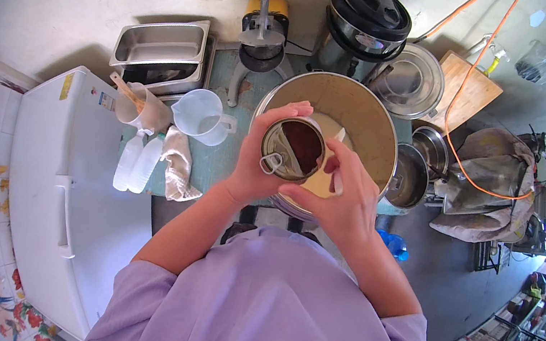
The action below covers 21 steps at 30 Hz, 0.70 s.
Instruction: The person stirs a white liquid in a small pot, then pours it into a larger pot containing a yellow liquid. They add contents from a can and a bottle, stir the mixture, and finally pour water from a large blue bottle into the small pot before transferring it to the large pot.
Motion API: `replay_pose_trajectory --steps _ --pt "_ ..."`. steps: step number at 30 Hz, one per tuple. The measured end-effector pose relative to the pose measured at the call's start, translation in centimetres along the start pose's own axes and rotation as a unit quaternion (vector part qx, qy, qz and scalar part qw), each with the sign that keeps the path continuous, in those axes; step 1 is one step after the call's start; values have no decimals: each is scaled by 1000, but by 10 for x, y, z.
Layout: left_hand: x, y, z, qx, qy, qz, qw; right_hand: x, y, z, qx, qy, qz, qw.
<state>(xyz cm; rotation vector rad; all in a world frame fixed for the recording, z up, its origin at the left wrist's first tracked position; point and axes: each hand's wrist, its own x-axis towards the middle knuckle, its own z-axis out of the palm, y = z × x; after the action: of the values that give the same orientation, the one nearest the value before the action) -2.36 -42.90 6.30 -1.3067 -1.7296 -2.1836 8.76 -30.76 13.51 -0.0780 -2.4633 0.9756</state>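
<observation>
My left hand (258, 176) grips a tin can (291, 175) from its left side. The can's ring-pull lid (283, 139) is peeled partway and still attached, and dark red-brown contents show inside. My right hand (355, 201) pinches a small white object (341, 134) close to the can's right side; fingers hide most of it, so its kind cannot be told. Both hands are above a large metal pot (366, 107). Pale cream-coloured liquid (317, 185) lies at the bottom of the pot.
Left of the pot are a plastic measuring jug (199, 112), another jug (138, 111), two bottles (137, 163) and a cloth (178, 165). Steel pans (163, 47), a machine (262, 42) and a lidded urn (365, 33) stand behind. Saucepans (407, 186) are right; a white refrigerator (93, 226) is left.
</observation>
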Motion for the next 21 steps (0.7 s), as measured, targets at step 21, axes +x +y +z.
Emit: replay_pose_trajectory --steps 21 --pt "12 11 -38 130 29 171 976 -68 -24 -53 80 176 -99 976"
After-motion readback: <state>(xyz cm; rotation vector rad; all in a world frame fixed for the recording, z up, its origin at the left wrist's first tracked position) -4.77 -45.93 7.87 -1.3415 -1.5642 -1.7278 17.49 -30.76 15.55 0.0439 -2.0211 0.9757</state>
